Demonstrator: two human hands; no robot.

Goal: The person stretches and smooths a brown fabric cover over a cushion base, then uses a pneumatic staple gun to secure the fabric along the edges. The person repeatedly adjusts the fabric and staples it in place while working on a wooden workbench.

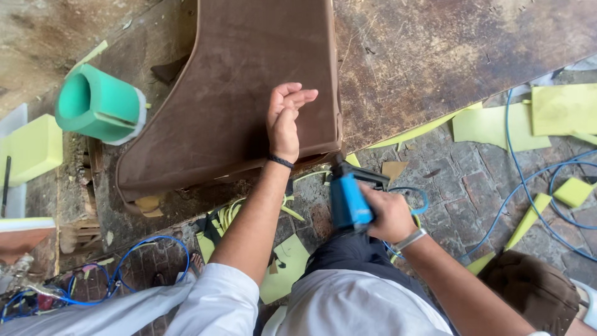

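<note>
The left hand (285, 121) rests half-open on the brown fabric-covered cushion panel (236, 93); just below its edge, the right hand (388, 214) grips a blue pneumatic staple gun (348, 196).

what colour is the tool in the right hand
Bright blue with a black nose: the staple gun in the right hand, shown in the head view.

Soft, even daylight; sharp centre, edges perhaps slightly warped.

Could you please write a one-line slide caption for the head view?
Left hand rests on a brown upholstered panel while the right hand holds a blue staple gun at its edge.
</note>
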